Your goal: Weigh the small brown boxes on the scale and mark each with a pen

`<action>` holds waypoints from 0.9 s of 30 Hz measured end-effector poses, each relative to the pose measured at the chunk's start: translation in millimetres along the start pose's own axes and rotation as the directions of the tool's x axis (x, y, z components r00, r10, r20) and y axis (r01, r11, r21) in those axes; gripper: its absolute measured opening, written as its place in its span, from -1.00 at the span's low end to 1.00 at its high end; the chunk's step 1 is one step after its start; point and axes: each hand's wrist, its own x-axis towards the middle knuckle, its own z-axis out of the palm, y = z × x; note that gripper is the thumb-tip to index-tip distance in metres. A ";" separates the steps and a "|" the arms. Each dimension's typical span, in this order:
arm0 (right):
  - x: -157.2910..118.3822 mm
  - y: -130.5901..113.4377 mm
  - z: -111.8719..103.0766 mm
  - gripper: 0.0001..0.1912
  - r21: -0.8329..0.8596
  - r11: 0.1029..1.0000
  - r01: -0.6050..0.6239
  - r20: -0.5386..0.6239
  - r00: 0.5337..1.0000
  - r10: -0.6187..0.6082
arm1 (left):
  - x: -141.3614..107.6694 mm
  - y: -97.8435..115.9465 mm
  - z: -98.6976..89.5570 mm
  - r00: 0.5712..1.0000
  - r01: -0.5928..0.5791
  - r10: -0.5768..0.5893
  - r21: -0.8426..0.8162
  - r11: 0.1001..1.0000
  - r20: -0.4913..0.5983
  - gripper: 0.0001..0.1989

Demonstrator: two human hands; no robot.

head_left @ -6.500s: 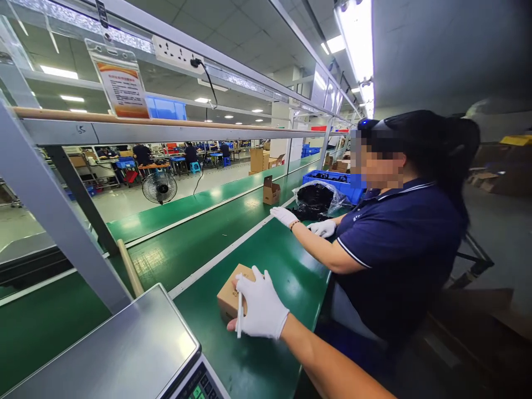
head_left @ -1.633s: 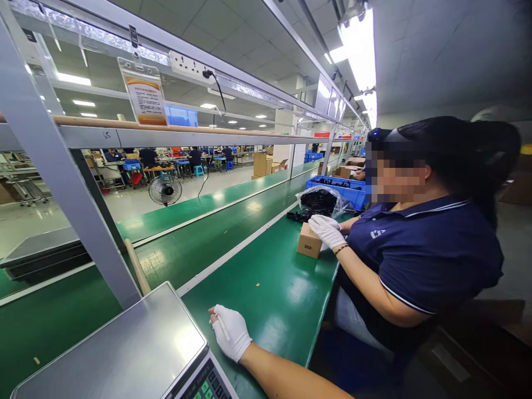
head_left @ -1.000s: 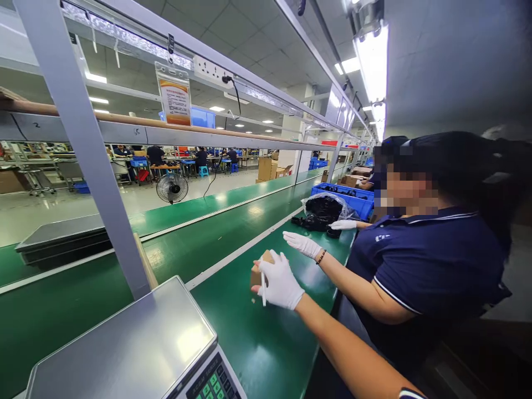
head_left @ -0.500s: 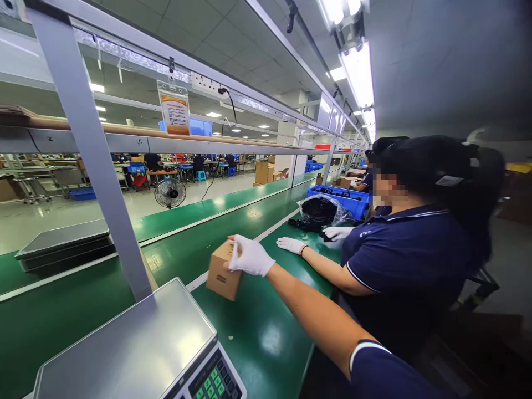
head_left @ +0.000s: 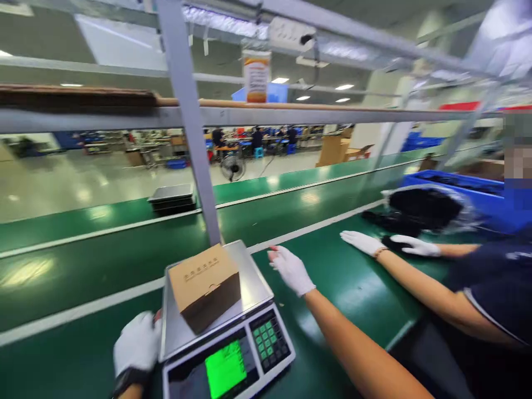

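A brown cardboard box [head_left: 205,285] rests on the metal pan of a weighing scale [head_left: 249,288], whose green display is lit. To the right of the scale, my gloved right hand [head_left: 291,271] is above the green work surface, fingers loosely bent and apart, with nothing in it. My gloved left hand [head_left: 136,342] is at the pan's left edge, a bare fingertip showing beside it. Most of its fingers are hidden, so its grip is unclear; a dark band circles that wrist.
On the right, a co-worker's gloved hands [head_left: 363,244] lie by black items in a clear plastic bag [head_left: 428,209]. Behind it stands a blue bin [head_left: 486,199]. A metal post [head_left: 189,122] rises behind my scale; a second scale [head_left: 172,197] sits farther back.
The box, held in my right hand above the work surface before, now sits on the scale. My right hand has let go of it. The view has swung left, and my left hand has appeared.
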 end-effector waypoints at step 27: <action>18.3 -84.5 16.8 -0.48 0.262 0.959 0.112 0.043 0.991 -0.128 | -86.7 37.6 -59.7 0.864 -0.208 -0.128 -0.576 0.790 -0.487 -0.62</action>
